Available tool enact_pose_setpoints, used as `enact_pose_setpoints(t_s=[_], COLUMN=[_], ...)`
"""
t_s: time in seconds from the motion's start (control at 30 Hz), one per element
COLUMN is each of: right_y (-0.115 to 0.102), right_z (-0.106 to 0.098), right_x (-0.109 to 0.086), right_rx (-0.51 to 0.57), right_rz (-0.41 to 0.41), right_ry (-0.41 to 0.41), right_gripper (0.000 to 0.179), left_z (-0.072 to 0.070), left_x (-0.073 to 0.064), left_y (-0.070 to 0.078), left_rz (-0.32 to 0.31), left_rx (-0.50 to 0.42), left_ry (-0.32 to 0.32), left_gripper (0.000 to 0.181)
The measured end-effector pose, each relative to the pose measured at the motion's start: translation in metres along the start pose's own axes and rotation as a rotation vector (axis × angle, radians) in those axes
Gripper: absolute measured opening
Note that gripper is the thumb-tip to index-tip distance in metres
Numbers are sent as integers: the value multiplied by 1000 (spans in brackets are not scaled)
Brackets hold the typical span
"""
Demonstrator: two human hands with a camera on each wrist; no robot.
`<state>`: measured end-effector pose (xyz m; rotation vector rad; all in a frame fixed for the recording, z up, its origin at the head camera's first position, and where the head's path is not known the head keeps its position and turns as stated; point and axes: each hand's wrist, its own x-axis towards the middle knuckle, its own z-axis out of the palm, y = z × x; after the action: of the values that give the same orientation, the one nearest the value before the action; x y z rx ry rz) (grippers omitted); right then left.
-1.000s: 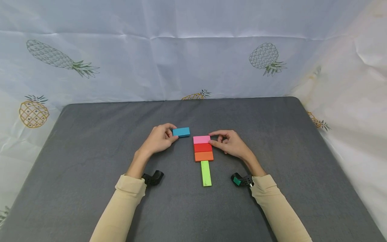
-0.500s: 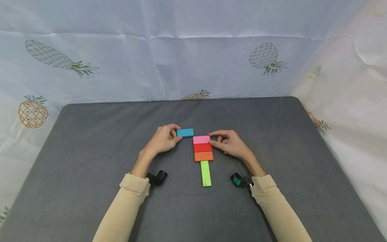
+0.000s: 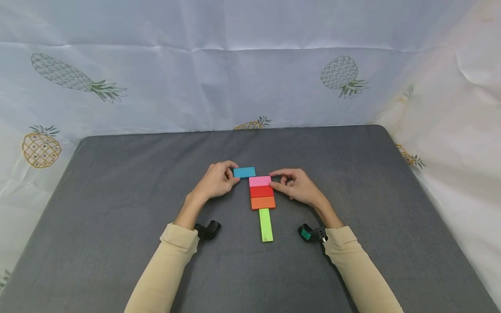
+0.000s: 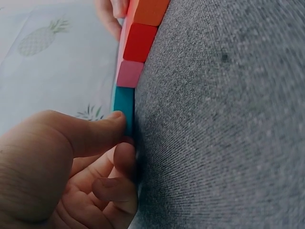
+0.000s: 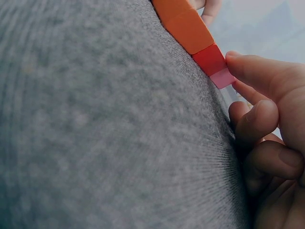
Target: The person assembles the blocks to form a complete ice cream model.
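Observation:
My left hand (image 3: pixel 217 180) pinches the left end of a blue block (image 3: pixel 244 172) between thumb and index finger. The blue block lies just beyond a pink block (image 3: pixel 260 181) and juts out to its left. With thumb and index finger, my right hand (image 3: pixel 295 184) holds the right end of the pink block; its other fingers are curled. Below the pink one, a red block (image 3: pixel 261 191) and an orange block (image 3: pixel 263 203) lie side by side in a stack-like row. A lime green block (image 3: pixel 265 226) runs lengthwise from the orange one toward me.
A dark grey cloth (image 3: pixel 352 261) covers the table. Behind it hangs a pale curtain (image 3: pixel 219 87) with pineapple prints, which continues down both sides. Each wrist wears a black camera mount, the left mount (image 3: pixel 208 230) and the right mount (image 3: pixel 312 233).
My left hand has slid the blue block to the right, up to the far edge of the pink block. The right hand and the other blocks have stayed in place.

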<state>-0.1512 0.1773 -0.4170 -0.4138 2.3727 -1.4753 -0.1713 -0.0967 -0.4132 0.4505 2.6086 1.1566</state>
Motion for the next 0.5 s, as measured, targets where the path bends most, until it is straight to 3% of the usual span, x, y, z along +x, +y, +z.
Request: enact_pose_setpoints(t_s=[0.3,0.5], right_y=[-5,-3], right_z=[1,0], right_x=[-1,-1], right_rx=[-7,-13], right_rz=[5,-10], right_ry=[3,6], right_gripper=[35,34], left_z=[3,0], left_x=[2,0], left_y=[-1,-5], left_rz=[31,35], left_rx=[17,-23], left_ry=[5,14], left_gripper=[36,42])
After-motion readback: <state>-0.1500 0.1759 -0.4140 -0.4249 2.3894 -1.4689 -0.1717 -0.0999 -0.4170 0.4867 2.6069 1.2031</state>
